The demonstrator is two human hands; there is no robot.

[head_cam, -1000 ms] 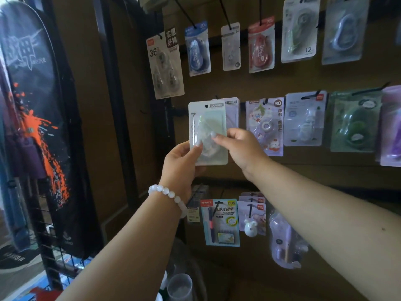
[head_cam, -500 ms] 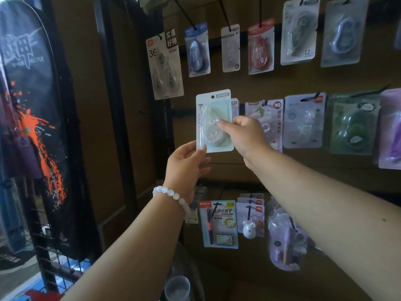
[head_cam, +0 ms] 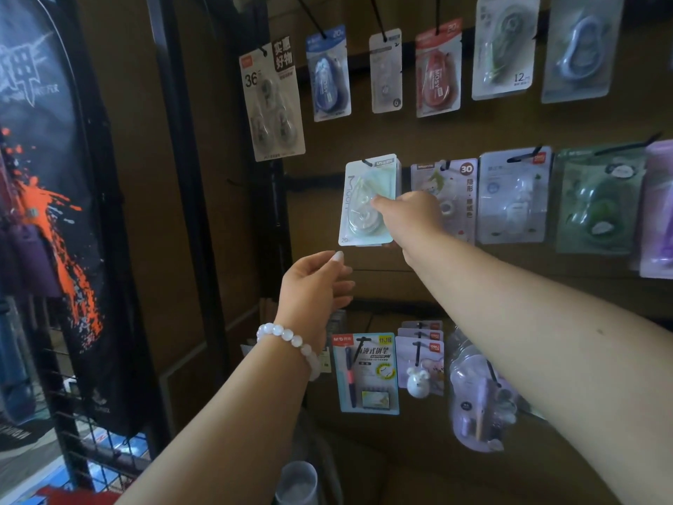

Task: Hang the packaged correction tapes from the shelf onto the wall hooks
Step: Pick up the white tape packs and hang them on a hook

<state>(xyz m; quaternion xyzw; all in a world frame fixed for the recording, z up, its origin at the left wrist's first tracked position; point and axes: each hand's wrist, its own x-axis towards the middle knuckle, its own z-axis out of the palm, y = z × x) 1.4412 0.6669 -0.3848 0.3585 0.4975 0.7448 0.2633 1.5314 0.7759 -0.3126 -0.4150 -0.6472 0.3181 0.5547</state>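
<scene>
Over the last second the pale mint correction tape package (head_cam: 369, 200) had risen from between both hands to the level of the middle row of wall hooks, and the left hand (head_cam: 315, 282) had let go of it. That hand now hung just below the package, at about seven o'clock from it, apart from the card, with its fingers loosely spread and holding nothing; a white bead bracelet (head_cam: 289, 342) sat on its wrist. The right hand (head_cam: 411, 213) alone carried the package, pinching the clear blister near its middle between thumb and fingertips, the arm stretched out toward the wall. The card's top edge, with its hang hole, had come level with a dark hook (head_cam: 368, 162), and a short dark tip showed at the hole; whether the hook had already passed through could not be told. More cards of the same kind appeared to sit just behind it. At three o'clock from it hung a package marked 30 (head_cam: 453, 191), and at eleven o'clock, in the row above, a package marked 36 (head_cam: 271, 103). Judged from this, the hanging of this one package was nearly done or just done: the card looked square to the wall, and what remained was to slide it back along the hook and release the pinch.
</scene>
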